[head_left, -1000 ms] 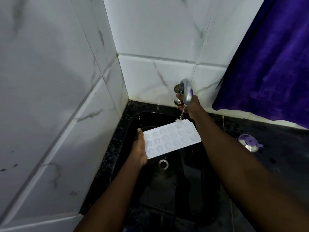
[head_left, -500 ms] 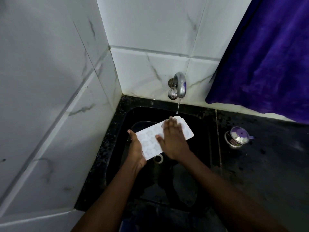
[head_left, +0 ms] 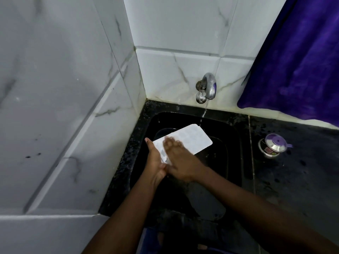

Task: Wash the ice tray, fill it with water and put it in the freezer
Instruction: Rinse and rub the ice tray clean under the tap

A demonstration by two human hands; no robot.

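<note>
Ice tray (head_left: 190,139): white, held over the black sink (head_left: 233,136), below and just in front of the tap (head_left: 208,88). It touches neither basin nor table (head_left: 302,180).

Left grip (head_left: 156,160): grasps the tray's near-left end, thumb lying along the edge. The fingers below are hidden.

Right grip (head_left: 180,162): released, fingers flat on the tray's upper face. I judge this to be rubbing, so the wash step is under way. Fill and freezer are not yet done.

Water (head_left: 203,114): a thin stream falls toward the tray's far corner. Whether it strikes the tray or passes just beyond it, I cannot tell. The tray face is blurred, so I also cannot tell which side is up.

Risks, as judgements:
- The tray is carried at one end only. Wet plastic plus downward pressure from the flat palm could lever it out of the left grip and drop it into the basin.
- With so thin a stream reaching one corner, the near cells under the palm may go unrinsed unless the tray is shifted along.
- Water running off a tilted tray could splash onto the table, where a small steel pot with a purple lid (head_left: 274,145) stands well apart.
- Filling later while the tray sits aslant would leave the cells uneven and spill on the way to the freezer.
</note>
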